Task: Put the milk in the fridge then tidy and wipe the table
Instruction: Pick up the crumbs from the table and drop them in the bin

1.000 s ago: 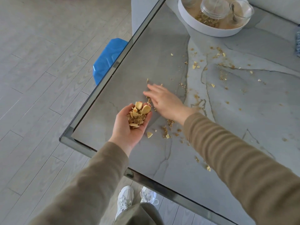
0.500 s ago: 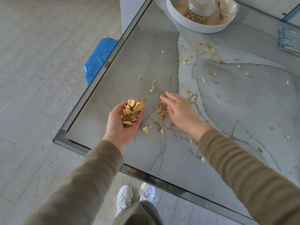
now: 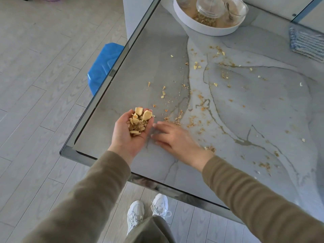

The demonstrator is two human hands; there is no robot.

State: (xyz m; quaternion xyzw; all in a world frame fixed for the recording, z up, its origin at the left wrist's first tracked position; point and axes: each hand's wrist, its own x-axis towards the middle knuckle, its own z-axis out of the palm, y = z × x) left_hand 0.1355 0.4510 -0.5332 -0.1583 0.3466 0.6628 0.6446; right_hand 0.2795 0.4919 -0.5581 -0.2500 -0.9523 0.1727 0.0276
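Note:
My left hand (image 3: 128, 135) is cupped palm up over the near left part of the grey marble table (image 3: 263, 120). It holds a heap of cereal bits and pale chips (image 3: 138, 121). My right hand (image 3: 175, 139) lies palm down on the tabletop just right of the left hand, fingers straight and pointing at it. Loose crumbs (image 3: 201, 102) lie scattered across the table's middle and right. No milk is in view.
A white round tray (image 3: 206, 28) with a tipped glass jar (image 3: 208, 7) and a glass bowl holding a spoon (image 3: 235, 9) stands at the far edge. A blue striped cloth (image 3: 306, 44) lies far right. A blue stool (image 3: 103, 65) sits beside the table's left edge.
My right hand swept back along the tabletop toward my left hand, dragging crumbs; the small pile near it half a second ago is gone from sight. The view has shifted a little.

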